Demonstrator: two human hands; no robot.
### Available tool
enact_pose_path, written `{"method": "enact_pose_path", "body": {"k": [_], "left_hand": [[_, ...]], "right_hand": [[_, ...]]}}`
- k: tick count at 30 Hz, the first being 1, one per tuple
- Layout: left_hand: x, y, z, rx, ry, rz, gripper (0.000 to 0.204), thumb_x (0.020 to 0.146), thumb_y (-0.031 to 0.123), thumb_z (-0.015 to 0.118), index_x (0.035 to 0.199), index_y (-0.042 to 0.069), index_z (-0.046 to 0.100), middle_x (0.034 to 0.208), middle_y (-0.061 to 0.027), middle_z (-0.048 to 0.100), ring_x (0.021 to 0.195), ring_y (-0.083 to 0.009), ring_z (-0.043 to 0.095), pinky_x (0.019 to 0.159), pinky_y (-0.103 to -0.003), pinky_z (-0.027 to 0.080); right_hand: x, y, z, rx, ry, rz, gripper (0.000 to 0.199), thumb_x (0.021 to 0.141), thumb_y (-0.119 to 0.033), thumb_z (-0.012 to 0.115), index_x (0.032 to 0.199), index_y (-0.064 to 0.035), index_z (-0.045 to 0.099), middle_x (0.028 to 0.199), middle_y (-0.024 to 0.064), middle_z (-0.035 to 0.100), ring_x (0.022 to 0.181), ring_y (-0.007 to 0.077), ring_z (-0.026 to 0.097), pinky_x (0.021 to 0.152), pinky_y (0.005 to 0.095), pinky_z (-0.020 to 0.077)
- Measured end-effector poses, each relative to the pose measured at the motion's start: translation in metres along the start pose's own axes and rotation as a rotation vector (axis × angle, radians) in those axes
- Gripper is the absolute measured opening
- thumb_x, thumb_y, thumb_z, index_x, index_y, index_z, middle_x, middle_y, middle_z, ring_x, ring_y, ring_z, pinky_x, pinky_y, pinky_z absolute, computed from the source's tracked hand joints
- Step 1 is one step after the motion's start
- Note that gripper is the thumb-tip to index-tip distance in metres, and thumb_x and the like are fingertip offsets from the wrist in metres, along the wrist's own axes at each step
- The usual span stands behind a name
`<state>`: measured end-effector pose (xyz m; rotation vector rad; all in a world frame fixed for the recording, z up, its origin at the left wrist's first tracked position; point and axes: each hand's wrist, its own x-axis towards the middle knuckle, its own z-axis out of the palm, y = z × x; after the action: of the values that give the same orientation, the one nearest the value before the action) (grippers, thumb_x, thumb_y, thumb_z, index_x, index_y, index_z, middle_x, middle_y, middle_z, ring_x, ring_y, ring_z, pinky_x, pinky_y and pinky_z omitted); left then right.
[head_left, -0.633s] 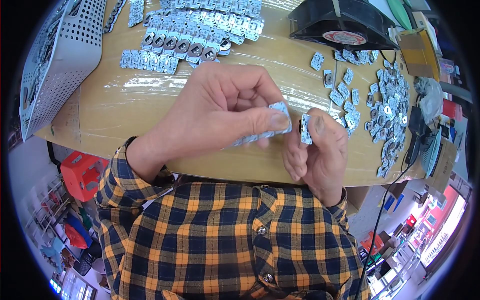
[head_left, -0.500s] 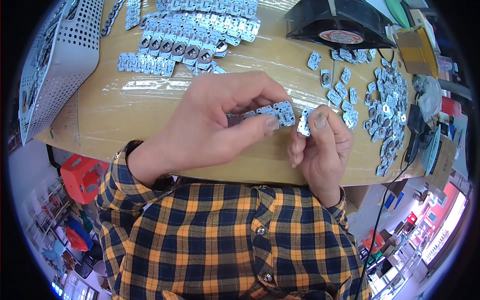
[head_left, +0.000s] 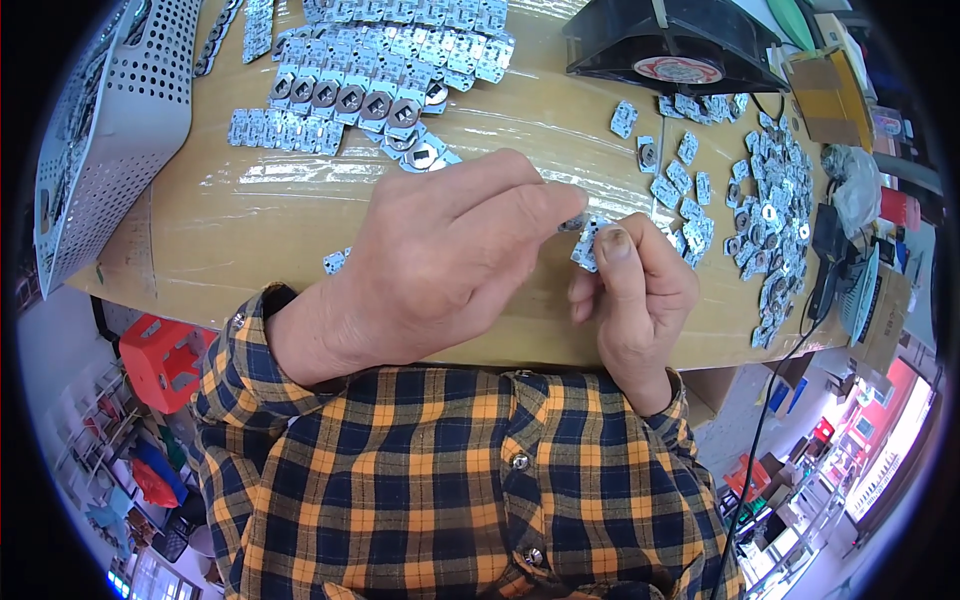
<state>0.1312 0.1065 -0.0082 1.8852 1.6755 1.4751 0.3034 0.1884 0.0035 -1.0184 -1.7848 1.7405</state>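
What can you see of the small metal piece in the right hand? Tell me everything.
The small metal piece is thin, silvery and flat-looking, with small dark spots or openings on its face. It sits at a slant, pinched in the right hand, whose thumb hides part of it, above the brown table. Its uncovered side faces the left hand; whether it touches the dark bit at those fingertips is unclear.

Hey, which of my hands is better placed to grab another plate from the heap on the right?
Probably your right hand: it's nearer the heap of silver plates, though it holds one silver plate. Your left hand is farther, with the right in between.
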Motion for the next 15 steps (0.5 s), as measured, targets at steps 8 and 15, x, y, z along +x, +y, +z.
{"method": "enact_pose_path", "body": {"k": [8,15], "left_hand": [[0.0009,0.0042,-0.0005,-0.023,-0.005,-0.003,0.031,0.071,-0.011,0.068,0.101,-0.001,0.066,0.076,-0.0114,0.063,0.056,-0.0217,0.059,0.047,-0.029,0.043],[-0.0017,0.0005,0.0045,0.076,0.047,0.071,0.029,0.07,-0.011,0.069,0.098,-0.002,0.066,0.076,-0.0119,0.063,0.058,-0.0236,0.061,0.047,-0.03,0.044]], "right_hand": [[0.0022,0.0026,0.001,0.117,0.055,0.015,0.023,0.099,-0.015,0.053,0.082,-0.0016,0.058,0.061,-0.0013,0.056,0.048,0.0018,0.049,0.044,0.0166,0.0371],[0.0028,-0.0006,0.0004,-0.04,0.006,-0.019,0.026,0.1,-0.018,0.051,0.079,-0.0028,0.056,0.059,-0.0009,0.054,0.047,0.0033,0.047,0.044,0.018,0.0349]]}}
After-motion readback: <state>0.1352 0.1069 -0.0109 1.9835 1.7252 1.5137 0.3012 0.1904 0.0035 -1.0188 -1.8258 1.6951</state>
